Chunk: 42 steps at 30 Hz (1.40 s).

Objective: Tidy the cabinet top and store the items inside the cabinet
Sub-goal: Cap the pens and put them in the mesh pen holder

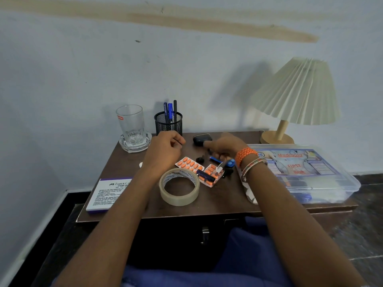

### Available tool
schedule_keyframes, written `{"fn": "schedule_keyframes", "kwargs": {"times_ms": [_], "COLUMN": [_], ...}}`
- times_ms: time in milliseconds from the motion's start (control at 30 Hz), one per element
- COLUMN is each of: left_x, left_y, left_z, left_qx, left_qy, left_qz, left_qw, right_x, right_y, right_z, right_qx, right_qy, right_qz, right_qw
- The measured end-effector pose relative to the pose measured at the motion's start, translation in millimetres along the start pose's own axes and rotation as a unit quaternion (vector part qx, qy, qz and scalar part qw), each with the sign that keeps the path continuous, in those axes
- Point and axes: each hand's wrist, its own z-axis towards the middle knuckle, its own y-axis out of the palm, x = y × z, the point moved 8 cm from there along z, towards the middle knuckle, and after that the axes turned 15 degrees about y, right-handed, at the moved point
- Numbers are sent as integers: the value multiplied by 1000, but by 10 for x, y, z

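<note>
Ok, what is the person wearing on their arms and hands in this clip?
Both forearms are bare, with no sleeves or gloves. The right wrist carries a wide orange woven band and several thin multicoloured bangles below it. The left hand and wrist are unadorned.

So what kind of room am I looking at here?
Probably a bedroom or living space at home: a small cabinet against a wall, carrying a pleated lamp, a glass and pill strips.
</note>
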Motion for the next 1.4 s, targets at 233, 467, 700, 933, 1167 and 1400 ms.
{"fn": "schedule_keyframes", "kwargs": {"times_ms": [233,467,700,933,1167,1400], "left_x": [-24,25,-15,21,-6,24], "left_y": [142,236,143,-49,-25,-31], "left_z": [-87,-79,-103,-19,-20,-33], "left_qx": [-14,-2,49,50,16,15], "left_qy": [-144,-173,-159,-41,-25,-15], "left_qz": [-239,-350,-352,-113,-50,-55], "left_qw": [960,921,921,991,998,998], "right_x": [-76,-246,-237,-92,-47,-123], "right_y": [-124,79,200,187,390,-66], "right_z": [-275,-545,-597,-399,-296,-294], "right_qx": [-36,-156,-187,-15,19,53], "right_qy": [-37,-176,-215,-157,-121,-130], "right_qz": [75,86,16,-220,-307,104], "right_qw": [996,968,958,963,944,985]}}
